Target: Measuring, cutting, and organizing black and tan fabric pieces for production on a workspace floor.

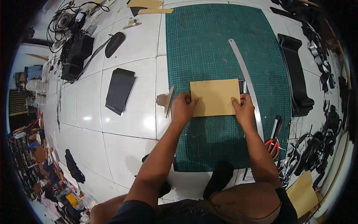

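Observation:
A tan rectangular card (pixel 215 98) lies on the green cutting mat (pixel 209 44), in front of me. My left hand (pixel 183 109) grips its left edge, thumb on top. At the opposite edge, my right hand (pixel 244 108) pinches the card the same way. A strip of black material (pixel 241 86) with a light edge shows from beneath the card's right side. Just right of that hand runs a long steel ruler (pixel 244 67), lying lengthwise on the mat. A large metal clip (pixel 166 101) rests on the tiles beside my left hand.
Scissors with orange handles (pixel 272 147) lie at the mat's lower right. Folded black material (pixel 296 76) borders its right edge, with black scraps (pixel 320 149) beyond. To the left are stacked black pieces (pixel 120 91) and a black oval pad (pixel 115 44) on white tiles.

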Tool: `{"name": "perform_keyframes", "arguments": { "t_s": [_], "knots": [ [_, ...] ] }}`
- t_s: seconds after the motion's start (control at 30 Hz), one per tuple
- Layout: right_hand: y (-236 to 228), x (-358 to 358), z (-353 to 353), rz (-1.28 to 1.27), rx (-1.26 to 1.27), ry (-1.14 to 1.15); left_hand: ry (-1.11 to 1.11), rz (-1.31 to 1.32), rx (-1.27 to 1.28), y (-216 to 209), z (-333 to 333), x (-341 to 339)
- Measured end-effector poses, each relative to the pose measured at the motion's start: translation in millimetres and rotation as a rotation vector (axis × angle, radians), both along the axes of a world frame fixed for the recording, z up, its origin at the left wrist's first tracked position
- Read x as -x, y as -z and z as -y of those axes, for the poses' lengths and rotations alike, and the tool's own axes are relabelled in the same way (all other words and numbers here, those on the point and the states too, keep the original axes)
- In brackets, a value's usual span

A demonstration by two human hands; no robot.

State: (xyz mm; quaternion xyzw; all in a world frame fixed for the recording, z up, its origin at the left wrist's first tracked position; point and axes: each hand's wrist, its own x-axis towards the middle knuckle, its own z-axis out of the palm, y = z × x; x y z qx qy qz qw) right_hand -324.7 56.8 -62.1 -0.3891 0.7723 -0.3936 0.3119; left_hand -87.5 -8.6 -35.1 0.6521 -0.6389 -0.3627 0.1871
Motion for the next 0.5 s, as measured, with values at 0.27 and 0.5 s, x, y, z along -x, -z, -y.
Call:
{"name": "perform_keyframes", "arguments": {
  "t_s": [0.27, 0.5],
  "knots": [
    [-14, -3, 1, 0.008, -0.057, -0.008, -0.082, 0.06, 0.084, 18, -1, 6],
    [-6, -1, 2, 0.048, -0.035, -0.002, -0.11, 0.008, 0.049, 14, 2, 7]
  ]
}}
